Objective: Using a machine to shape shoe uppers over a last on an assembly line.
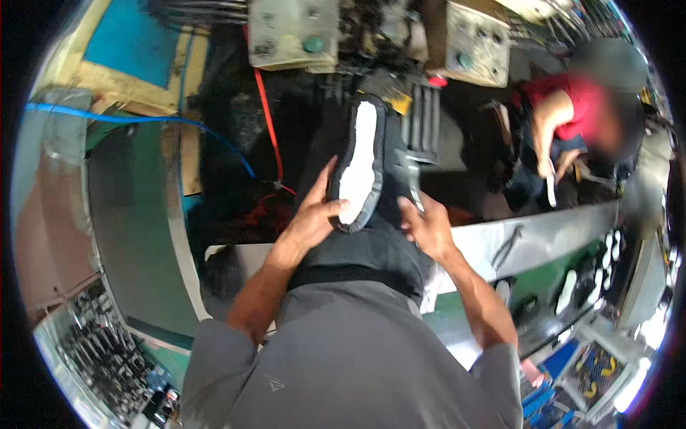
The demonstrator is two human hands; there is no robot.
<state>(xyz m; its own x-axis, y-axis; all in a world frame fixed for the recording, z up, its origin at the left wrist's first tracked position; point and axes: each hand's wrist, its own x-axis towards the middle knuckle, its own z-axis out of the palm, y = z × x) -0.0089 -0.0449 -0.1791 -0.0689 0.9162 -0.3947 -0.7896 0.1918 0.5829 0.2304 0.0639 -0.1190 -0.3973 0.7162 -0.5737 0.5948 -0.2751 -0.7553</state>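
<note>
A black shoe upper (pixel 373 186) lies sole side up over my lap, its long white insole board (pixel 359 168) facing me and the black edge folded around it. My left hand (pixel 309 222) grips it by the heel end, thumb on the white board and fingers along the side. My right hand (pixel 430 227), just right of the shoe, is closed around a slim grey metal hand tool (pixel 414 179). Blur hides the tool's exact kind, and its upper part stands beside the shoe without clear contact.
A metal bench (pixel 471 243) runs behind my right arm, with dark pincers (pixel 507 247) on it. Several white-bottomed shoes (pixel 567 292) rest on a green conveyor. Two control boxes (pixel 293 28) (pixel 477 46) stand ahead. A co-worker in red (pixel 564 107) sits at right. A blue hose (pixel 136 118) crosses the left.
</note>
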